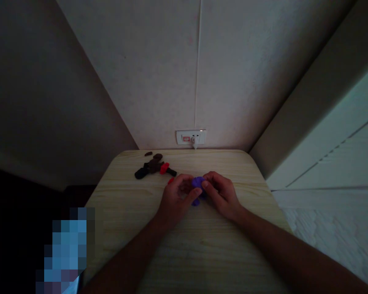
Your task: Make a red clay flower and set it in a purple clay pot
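Observation:
A small purple lump, soft like modelling clay [198, 182], is pinched between both hands just above a pale wooden table [202, 241]. My left hand [177, 198] closes on its left side, thumb and fingers curled round it. My right hand [221, 192] presses it from the right with bent fingers. A bit of purple [196, 202] shows below my left thumb. Just left of my left hand a small red piece [171, 180] lies on the table.
Toward the table's far left lie dark brown, black and red pieces [155, 166] in a loose cluster. A wall socket with a white plug [191, 137] sits on the wall behind. A white quilted surface [334, 232] lies to the right.

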Demonstrator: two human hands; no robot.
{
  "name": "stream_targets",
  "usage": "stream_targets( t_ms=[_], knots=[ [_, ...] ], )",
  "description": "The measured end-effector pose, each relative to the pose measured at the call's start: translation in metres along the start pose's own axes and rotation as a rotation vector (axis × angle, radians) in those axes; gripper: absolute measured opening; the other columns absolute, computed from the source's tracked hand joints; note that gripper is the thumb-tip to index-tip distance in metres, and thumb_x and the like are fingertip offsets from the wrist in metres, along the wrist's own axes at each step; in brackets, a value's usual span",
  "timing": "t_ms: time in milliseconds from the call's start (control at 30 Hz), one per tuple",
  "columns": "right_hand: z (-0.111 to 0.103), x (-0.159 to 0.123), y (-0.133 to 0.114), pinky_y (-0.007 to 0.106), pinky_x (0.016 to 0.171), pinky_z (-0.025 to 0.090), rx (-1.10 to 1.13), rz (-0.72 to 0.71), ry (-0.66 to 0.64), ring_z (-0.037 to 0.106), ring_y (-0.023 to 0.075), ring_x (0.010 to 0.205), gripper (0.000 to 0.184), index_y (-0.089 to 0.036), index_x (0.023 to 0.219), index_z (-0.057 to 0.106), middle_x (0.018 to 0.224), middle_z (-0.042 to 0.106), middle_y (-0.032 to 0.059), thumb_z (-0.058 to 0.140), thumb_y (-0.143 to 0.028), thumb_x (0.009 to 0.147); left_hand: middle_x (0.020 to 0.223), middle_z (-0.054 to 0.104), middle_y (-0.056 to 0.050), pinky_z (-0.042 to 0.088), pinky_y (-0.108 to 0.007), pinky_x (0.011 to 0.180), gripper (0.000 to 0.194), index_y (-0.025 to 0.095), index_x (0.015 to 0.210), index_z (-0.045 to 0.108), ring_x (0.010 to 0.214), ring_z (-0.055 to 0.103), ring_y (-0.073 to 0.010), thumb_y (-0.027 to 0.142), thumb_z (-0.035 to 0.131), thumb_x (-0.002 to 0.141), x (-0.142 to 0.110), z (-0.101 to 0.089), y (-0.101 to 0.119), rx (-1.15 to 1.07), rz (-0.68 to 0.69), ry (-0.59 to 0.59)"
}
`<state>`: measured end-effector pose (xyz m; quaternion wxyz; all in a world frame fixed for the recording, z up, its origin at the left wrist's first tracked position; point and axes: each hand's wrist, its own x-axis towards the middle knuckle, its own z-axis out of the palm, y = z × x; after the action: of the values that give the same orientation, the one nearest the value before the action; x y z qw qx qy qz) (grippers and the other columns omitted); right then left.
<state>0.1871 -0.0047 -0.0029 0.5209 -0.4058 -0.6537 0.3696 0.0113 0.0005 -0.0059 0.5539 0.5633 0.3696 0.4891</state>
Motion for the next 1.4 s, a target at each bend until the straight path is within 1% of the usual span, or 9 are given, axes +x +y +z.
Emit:
stream_targets(
  t_ms=[200,333,500,667,767,933,1100,1233,1400],
  knots=[
    [-0.002,-0.001,0.001,0.027,0.056,0.045,-0.059,0.004,-0.047,0.054,0.0149,0.062,0.029,-0.019,0.086,0.064,0.07,0.06,0.0014,0.056,-0.043,0.101,0.066,0.07,0.0,0.053,-0.023,0.056,0.016,0.016,0.08,0.07,0.057,0.064,-0.0124,0.028,0.082,0.079,0.001,0.002,0.012,0.01,-0.028,0.062],
    [-0.003,-0.001,0.0,0.027,0.057,0.044,-0.065,-0.009,-0.066,0.053,0.0149,0.062,0.03,-0.019,0.085,0.063,0.069,0.059,0.0013,0.054,-0.042,0.102,0.058,0.065,0.001,0.049,-0.022,0.053,0.017,0.015,0.075,0.07,0.052,0.059,-0.0111,0.028,0.082,0.078,0.002,0.002,0.016,0.009,-0.033,0.061],
    [-0.001,-0.002,0.001,0.027,0.056,0.045,-0.031,0.002,-0.042,0.054,0.0145,0.06,0.027,-0.019,0.089,0.062,0.07,0.06,0.0009,0.057,-0.042,0.101,0.059,0.066,0.0,0.05,-0.023,0.054,0.02,0.015,0.079,0.071,0.053,0.059,-0.0116,0.03,0.084,0.076,0.003,0.001,0.015,-0.024,-0.031,0.052],
    [0.0,-0.003,0.003,0.027,0.057,0.049,0.009,0.026,-0.029,0.058,0.0149,0.059,0.025,-0.019,0.09,0.062,0.069,0.064,0.0014,0.059,-0.041,0.1,0.061,0.067,0.0,0.052,-0.025,0.055,0.026,0.015,0.088,0.071,0.053,0.061,-0.0124,0.04,0.078,0.084,0.005,0.0,0.011,-0.118,-0.017,0.017],
    [-0.001,-0.003,0.002,0.029,0.059,0.051,0.002,0.018,-0.052,0.061,0.016,0.061,0.026,-0.019,0.091,0.065,0.069,0.066,0.0021,0.058,-0.043,0.101,0.064,0.069,0.0,0.053,-0.025,0.056,0.027,0.014,0.097,0.072,0.054,0.062,-0.0122,0.038,0.078,0.085,0.005,0.001,0.01,-0.136,0.0,0.009],
    [-0.001,-0.002,0.003,0.026,0.055,0.05,-0.024,0.002,-0.019,0.061,0.0152,0.058,0.023,-0.02,0.099,0.069,0.069,0.066,0.0013,0.062,-0.042,0.099,0.066,0.071,-0.001,0.054,-0.025,0.053,0.027,0.013,0.089,0.072,0.051,0.062,-0.0116,0.036,0.082,0.081,0.005,0.001,0.013,-0.144,-0.023,0.041],
    [0.0,-0.001,0.008,0.022,0.048,0.043,-0.077,-0.125,0.058,0.053,0.0088,0.053,0.033,-0.023,0.124,0.066,0.086,0.068,0.0014,0.072,-0.029,0.093,0.066,0.072,-0.001,0.055,-0.025,0.052,0.026,0.013,0.092,0.07,0.052,0.064,-0.0121,0.034,0.082,0.082,0.006,0.002,0.015,-0.162,-0.044,0.096],
    [-0.001,-0.001,0.005,0.022,0.05,0.043,-0.171,-0.248,0.053,0.052,0.0092,0.056,0.027,-0.022,0.12,0.07,0.081,0.065,0.0,0.071,-0.021,0.093,0.068,0.073,-0.001,0.058,-0.027,0.053,0.028,0.014,0.096,0.066,0.053,0.068,-0.0147,0.034,0.08,0.083,0.006,0.002,0.011,-0.215,-0.049,0.075],
    [-0.002,0.001,-0.001,0.024,0.055,0.047,-0.205,-0.306,0.005,0.056,0.0118,0.061,0.024,-0.021,0.117,0.073,0.079,0.065,0.0016,0.068,-0.017,0.094,0.069,0.074,-0.002,0.057,-0.026,0.054,0.03,0.013,0.1,0.066,0.054,0.068,-0.0144,0.036,0.079,0.085,0.004,0.003,0.01,-0.182,-0.046,0.036]
  ],
)
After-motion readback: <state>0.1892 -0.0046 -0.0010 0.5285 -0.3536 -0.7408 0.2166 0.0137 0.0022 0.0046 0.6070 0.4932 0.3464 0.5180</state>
